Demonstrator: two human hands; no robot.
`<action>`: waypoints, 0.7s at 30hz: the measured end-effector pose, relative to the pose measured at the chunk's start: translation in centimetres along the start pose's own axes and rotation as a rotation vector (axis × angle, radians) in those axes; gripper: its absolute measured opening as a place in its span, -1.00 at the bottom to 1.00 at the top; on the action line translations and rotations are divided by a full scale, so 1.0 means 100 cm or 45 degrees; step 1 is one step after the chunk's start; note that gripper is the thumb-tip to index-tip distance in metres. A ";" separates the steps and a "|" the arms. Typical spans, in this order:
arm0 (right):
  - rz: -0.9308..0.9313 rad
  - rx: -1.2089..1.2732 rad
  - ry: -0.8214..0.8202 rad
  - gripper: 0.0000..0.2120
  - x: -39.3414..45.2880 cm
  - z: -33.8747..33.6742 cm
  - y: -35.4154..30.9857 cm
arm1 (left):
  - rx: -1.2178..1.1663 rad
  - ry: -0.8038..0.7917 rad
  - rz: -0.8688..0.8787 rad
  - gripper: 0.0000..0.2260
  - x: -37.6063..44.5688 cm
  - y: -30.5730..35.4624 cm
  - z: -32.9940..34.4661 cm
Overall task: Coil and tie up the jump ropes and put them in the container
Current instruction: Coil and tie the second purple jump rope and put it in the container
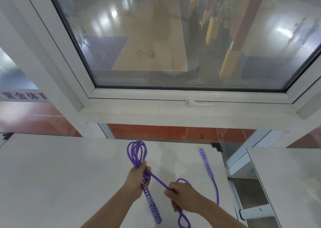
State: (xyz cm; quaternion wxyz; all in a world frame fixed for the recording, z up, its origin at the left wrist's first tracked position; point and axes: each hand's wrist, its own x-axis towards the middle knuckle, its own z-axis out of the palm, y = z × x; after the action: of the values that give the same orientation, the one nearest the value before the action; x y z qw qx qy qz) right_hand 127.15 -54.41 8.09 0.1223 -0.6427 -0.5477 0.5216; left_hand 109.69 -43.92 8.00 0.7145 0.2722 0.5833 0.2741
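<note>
A purple jump rope (137, 154) is gathered into several loops that stick out above my left hand (137, 179). That hand grips the bundle together with one purple-and-white patterned handle (152, 205), which points down toward me. A taut strand runs from the bundle to my right hand (182, 198), which is closed on the rope; slack loops hang below it. The second handle (206, 162) lies loose on the white table (60, 175) to the right, its cord curving back toward my right hand. No container is in view.
A large white-framed window (156, 95) with a latch stands just behind the table. The table's right edge (224, 175) drops to a gap with a metal frame, and a second white surface (286, 175) lies beyond it.
</note>
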 end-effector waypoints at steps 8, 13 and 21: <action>0.036 -0.428 0.042 -0.65 -0.014 -0.009 0.032 | -0.112 0.055 0.104 -0.71 0.012 0.039 -0.026; 0.257 -0.365 0.292 -0.63 -0.015 -0.027 0.105 | -0.150 0.443 0.244 -0.87 0.031 0.073 -0.077; 0.445 -0.775 0.001 -0.57 0.002 -0.011 0.102 | -0.100 0.127 0.143 -0.79 0.016 0.066 -0.050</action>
State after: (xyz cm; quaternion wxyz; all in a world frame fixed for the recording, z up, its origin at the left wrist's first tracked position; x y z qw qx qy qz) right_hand 133.89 -57.53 1.01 -0.1658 -0.7339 -0.5598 0.3472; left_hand 104.56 -37.86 10.72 0.6781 0.2623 0.5908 0.3497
